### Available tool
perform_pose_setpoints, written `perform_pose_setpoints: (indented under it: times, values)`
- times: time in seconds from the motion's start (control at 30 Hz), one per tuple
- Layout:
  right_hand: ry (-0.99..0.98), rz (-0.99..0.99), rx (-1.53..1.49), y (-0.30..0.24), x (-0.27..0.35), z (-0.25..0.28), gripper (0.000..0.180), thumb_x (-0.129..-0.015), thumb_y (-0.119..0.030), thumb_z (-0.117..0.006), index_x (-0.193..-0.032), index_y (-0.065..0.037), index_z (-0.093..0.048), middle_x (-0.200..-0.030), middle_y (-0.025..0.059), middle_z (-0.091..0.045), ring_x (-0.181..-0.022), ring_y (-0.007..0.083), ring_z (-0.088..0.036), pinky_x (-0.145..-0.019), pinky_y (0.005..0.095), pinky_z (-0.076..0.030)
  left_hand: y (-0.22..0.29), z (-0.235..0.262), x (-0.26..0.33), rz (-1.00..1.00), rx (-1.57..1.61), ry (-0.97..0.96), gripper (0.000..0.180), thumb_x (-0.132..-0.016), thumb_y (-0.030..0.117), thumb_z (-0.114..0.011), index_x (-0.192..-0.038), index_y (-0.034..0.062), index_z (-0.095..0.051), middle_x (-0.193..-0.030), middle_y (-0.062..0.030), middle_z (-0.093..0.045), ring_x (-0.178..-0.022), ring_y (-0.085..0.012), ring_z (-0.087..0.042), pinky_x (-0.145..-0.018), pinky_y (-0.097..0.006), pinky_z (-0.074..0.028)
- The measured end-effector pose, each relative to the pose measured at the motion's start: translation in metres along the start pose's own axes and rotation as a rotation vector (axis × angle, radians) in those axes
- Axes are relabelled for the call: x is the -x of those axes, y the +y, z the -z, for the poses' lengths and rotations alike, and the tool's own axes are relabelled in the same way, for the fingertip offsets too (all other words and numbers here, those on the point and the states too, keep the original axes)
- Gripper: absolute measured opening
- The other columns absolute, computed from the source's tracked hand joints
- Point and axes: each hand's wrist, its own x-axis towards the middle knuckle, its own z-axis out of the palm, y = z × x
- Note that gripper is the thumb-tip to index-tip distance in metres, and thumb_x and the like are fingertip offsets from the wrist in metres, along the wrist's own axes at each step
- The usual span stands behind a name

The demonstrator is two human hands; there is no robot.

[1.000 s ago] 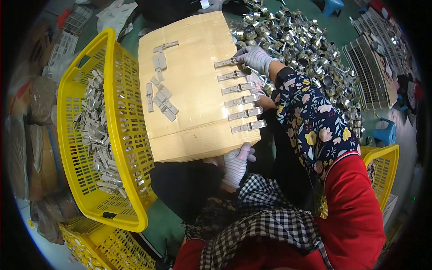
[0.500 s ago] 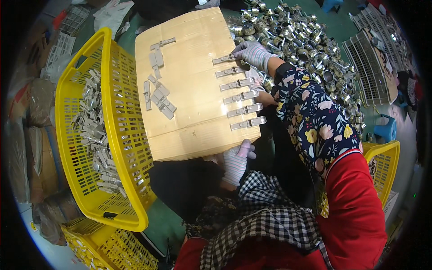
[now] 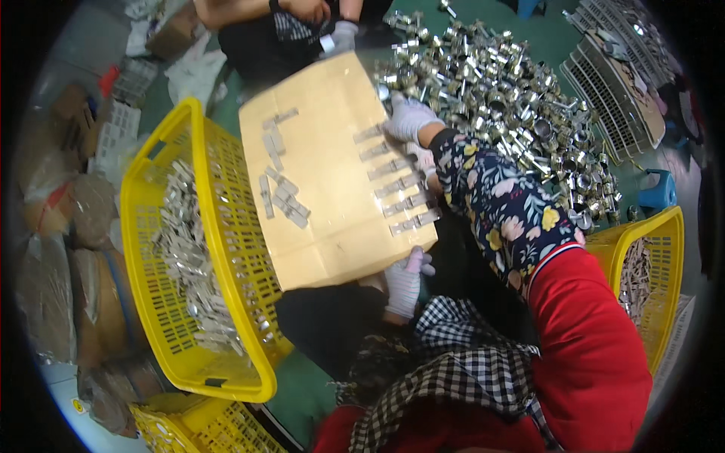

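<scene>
Green floor (image 3: 308,385); mid-frame, six clips (image 3: 398,185) lined up, loose cluster (image 3: 290,206) not; right hand (image 3: 412,119) pinches top clip (image 3: 368,134), left hand (image 3: 405,287), finger grip unclear.

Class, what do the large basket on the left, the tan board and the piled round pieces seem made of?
Large basket: probably glossy plastic; moulded slots, uniform yellow.
Tan board: likely cardboard, smooth; faint creases.
Round pieces: apparently shiny metal; bright reflections.

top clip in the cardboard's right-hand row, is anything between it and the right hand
Nothing visible: the gloved right hand is at the outer end of the top metal clip on the cardboard's right side. Blur hides whether it grips it.
</scene>
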Motion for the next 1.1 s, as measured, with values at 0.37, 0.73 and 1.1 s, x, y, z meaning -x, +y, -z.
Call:
perform_pose_setpoints:
  times: [0.37,0.73,1.1]
  values:
    - [0.184,-0.139,-1.109,0.17,0.102,0.099,0.027,-0.082,-0.031,-0.055,-0.092,-0.006,-0.054,-0.073,-0.0015,-0.054,-0.056,0.0069,-0.047,-0.05,0.0211,-0.039,0.011,0.011,-0.007,-0.086,0.118,0.006,0.022,-0.084,0.017,-0.054,-0.091,-0.0033,-0.053,-0.076,-0.0103,-0.057,-0.056,-0.0142,-0.055,-0.051,-0.024,-0.045]
    - [-0.123,-0.726,-0.369,0.257,0.289,-0.126,0.05,-0.075,-0.036,-0.052,-0.108,0.002,-0.05,-0.105,0.0246,-0.054,-0.102,0.0366,-0.049,-0.088,0.0367,-0.039,0.028,0.034,-0.018,0.136,0.002,-0.093,0.033,-0.086,0.03,-0.051,-0.083,-0.0025,-0.056,-0.07,-0.0068,-0.056,-0.055,-0.0108,-0.051,-0.051,-0.022,-0.039]
    - [-0.006,-0.598,-0.018,0.275,0.183,-0.176,0.083,-0.062,-0.025,-0.07,-0.131,-0.011,-0.026,-0.124,0.0185,-0.034,-0.108,0.0328,-0.045,-0.088,0.037,-0.04,0.011,0.024,-0.015,0.15,-0.008,-0.041,0.032,-0.083,0.025,-0.055,-0.103,0.0,-0.051,-0.083,-0.0108,-0.058,-0.065,-0.016,-0.055,-0.058,-0.027,-0.046]
